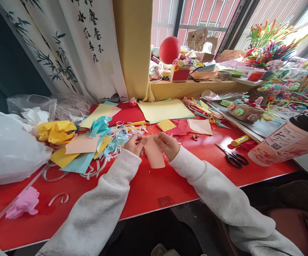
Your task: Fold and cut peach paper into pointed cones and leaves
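Between my hands is a small peach paper strip (155,155), its lower end curved and hanging toward me over the red table. My left hand (135,144) pinches its upper left edge. At the upper right edge, the thumb and fingers of my right hand (169,145) close on the same paper. Just beyond my left hand lies a heap of white paper scraps (116,138) with crumpled teal paper (100,126). Past my right hand are a yellow paper square (166,125) and a peach paper sheet (200,126).
Black-handled scissors (235,159), a yellow glue stick (240,140) and a tilted drink cup (287,140) are on the right. A white plastic bag (12,149) bulges at the left, near pink crumpled paper (24,202). Yellow sheets (167,109) lie at the back.
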{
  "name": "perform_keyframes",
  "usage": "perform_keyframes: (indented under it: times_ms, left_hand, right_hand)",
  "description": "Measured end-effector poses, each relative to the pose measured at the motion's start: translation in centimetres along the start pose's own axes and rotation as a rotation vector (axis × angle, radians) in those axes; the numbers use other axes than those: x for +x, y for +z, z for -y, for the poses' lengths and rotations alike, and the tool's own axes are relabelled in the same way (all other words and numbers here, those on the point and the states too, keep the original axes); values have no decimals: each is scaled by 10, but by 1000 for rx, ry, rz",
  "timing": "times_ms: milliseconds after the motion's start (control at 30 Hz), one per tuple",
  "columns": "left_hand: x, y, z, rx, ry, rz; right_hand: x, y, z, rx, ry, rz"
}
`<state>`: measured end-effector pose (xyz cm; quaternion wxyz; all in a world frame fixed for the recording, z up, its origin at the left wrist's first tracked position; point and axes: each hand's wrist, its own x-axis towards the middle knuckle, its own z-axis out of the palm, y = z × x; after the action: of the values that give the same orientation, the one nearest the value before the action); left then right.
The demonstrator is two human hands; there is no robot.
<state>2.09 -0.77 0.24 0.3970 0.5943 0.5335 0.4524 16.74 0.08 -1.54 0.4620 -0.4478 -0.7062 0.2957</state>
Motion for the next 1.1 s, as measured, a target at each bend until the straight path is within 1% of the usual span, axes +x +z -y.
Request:
perform_keyframes:
  times_ms: [67, 167, 233, 300, 433, 533, 600, 700, 867, 933, 1000, 1033, 1100]
  left_hand:
    - [0, 3, 0, -52, -19, 65]
    - [0, 5, 1, -1, -63, 162]
    - [0, 5, 1, 7, -88, 176]
    - [0, 5, 1, -42, -107, 182]
    - [0, 8, 3, -103, -157, 262]
    - [1, 9, 6, -70, -158, 264]
    - [2, 10, 8, -69, -168, 260]
    - [1, 11, 7, -88, -195, 311]
    - [-3, 10, 0, -118, -198, 324]
    - [-4, 9, -2, -117, -214, 377]
    - [-4, 8, -3, -124, -224, 459]
    - [-4, 8, -3, -128, -217, 498]
    - [-4, 7, -2, -139, -186, 537]
  right_hand:
    - [1, -2, -2, -16, 12, -61]
    - [2, -4, -1, -23, 17, -95]
    - [2, -6, 1, -11, 15, -79]
    - [3, -7, 3, -2, 15, -78]
    - [4, -9, 3, 27, 32, -129]
    - [6, -10, 0, 49, 53, -145]
    - [8, -11, -1, 67, 58, -179]
    - [11, -13, -2, 120, 72, -241]
    - [16, -17, -4, 199, 109, -238]
    - [16, -17, -5, 176, 109, -256]
    - [16, -18, -7, 154, 109, -266]
    - [16, -18, -7, 152, 111, -266]
    - [17, -20, -9, 162, 120, -265]
